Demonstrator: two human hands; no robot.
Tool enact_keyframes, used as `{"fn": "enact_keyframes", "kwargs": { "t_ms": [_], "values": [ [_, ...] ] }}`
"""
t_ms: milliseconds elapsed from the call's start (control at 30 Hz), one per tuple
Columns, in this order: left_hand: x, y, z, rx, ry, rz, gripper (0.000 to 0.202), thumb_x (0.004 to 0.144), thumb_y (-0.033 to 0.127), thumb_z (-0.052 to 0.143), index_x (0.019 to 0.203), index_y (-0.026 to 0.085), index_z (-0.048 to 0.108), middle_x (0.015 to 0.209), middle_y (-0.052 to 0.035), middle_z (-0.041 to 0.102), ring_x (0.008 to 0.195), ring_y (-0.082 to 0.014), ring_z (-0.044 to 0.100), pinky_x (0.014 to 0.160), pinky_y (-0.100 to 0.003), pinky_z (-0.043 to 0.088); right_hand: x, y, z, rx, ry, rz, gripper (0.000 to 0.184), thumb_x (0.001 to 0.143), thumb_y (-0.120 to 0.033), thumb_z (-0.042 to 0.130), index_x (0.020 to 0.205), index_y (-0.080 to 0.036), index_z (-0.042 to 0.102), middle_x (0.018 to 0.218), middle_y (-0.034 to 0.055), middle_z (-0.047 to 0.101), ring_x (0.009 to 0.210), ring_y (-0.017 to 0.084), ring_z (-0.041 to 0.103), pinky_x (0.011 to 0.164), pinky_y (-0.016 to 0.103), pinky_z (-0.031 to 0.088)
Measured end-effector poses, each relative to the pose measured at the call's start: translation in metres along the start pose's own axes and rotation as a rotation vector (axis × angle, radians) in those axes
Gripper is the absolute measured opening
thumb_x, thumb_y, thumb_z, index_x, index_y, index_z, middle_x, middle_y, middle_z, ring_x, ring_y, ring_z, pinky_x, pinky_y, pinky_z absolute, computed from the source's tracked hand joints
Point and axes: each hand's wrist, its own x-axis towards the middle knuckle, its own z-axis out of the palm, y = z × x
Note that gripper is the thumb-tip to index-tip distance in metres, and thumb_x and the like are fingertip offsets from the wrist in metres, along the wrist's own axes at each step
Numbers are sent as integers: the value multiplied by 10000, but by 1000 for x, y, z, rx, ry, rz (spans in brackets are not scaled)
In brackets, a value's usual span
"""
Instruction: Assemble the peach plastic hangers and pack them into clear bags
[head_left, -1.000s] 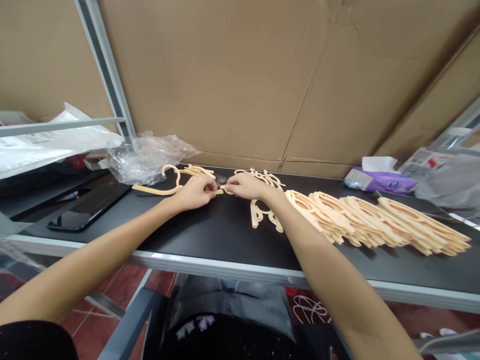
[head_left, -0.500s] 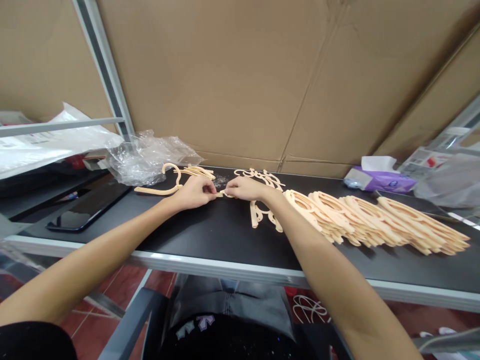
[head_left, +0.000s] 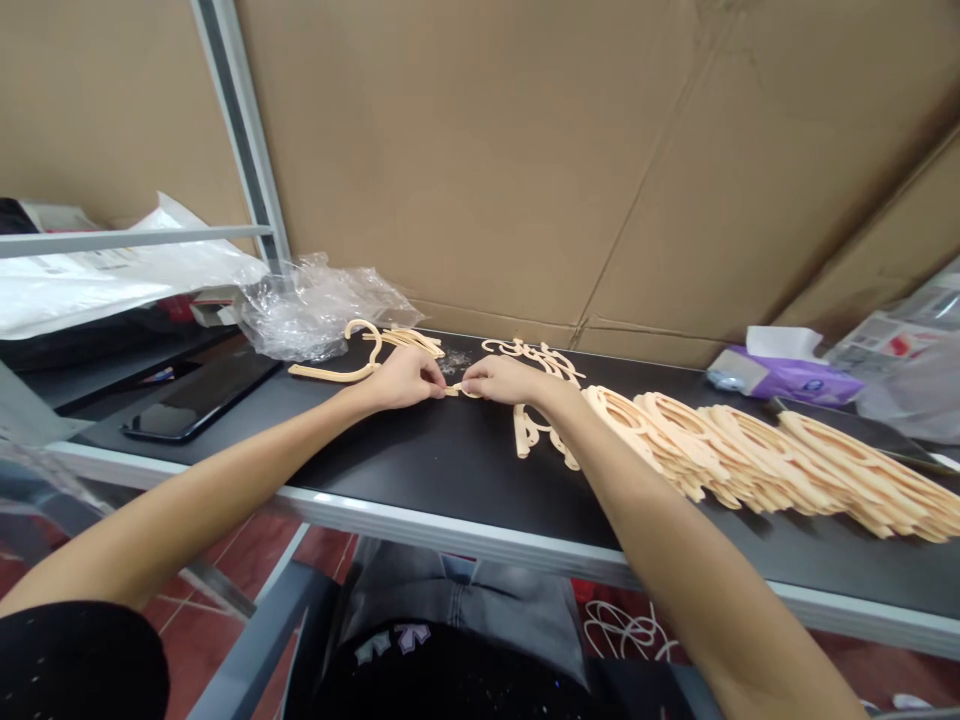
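My left hand [head_left: 405, 378] is closed on a cream clothes hanger [head_left: 330, 374]. The hanger's hook and one arm stick out to the left of my fingers, and a short end shows at the fingertips. Close beside it, my right hand [head_left: 501, 380] pinches a small cream piece [head_left: 472, 393], mostly hidden by the fingers. The fingertips of both hands nearly meet, low over the black tabletop [head_left: 435, 470]. Whether the two cream parts are joined cannot be made out.
Loose cream hanger parts lie behind the hands [head_left: 532, 352] and under my right wrist [head_left: 523, 435]. Stacked cream parts [head_left: 720, 450] fill the right side. A phone [head_left: 202, 395], clear plastic wrap [head_left: 322, 305] and a purple tissue pack [head_left: 795, 378] lie around. Cardboard [head_left: 465, 160] stands behind.
The whole view has shifted, so the table's things appear slightly further right. Both hands keep their grips, fingertips still close together.
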Motion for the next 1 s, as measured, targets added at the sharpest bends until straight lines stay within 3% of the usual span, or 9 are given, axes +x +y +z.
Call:
{"fn": "enact_keyframes", "kwargs": {
  "t_ms": [267, 567, 833, 1000],
  "values": [
    [2, -4, 0, -47, 1, 14, 83, 644, 138, 724, 656, 172, 799, 657, -13, 741, 635, -154, 634, 624, -250, 455, 2, -5, 2, -112, 3, 65, 271, 955, -285, 533, 1033, -225, 785, 1015, 49, 762, 876, 181, 655, 746, 241, 430],
    [0, -7, 0, -77, -6, 14, 121, 656, 123, 691, 670, 168, 803, 642, -4, 740, 618, -147, 637, 625, -247, 448, -2, -13, 4, -223, 25, 37, 281, 980, -266, 495, 1007, -228, 772, 1008, 71, 767, 871, 199, 667, 732, 272, 410],
    [0, -8, 2, -22, 24, 36, 116, 633, 141, 700, 661, 183, 804, 647, 1, 746, 636, -150, 642, 612, -237, 446, 4, -12, 5, -168, -16, 33, 281, 959, -252, 512, 1011, -225, 787, 997, 66, 771, 863, 202, 677, 695, 256, 421],
    [1, -8, -1, -34, -13, 6, 128, 640, 135, 700, 669, 190, 811, 644, 3, 749, 616, -152, 641, 609, -243, 455, 0, -19, 7, -300, 31, 2, 300, 979, -258, 483, 1020, -237, 779, 1068, 85, 774, 973, 230, 686, 809, 295, 427]
  ]
}}
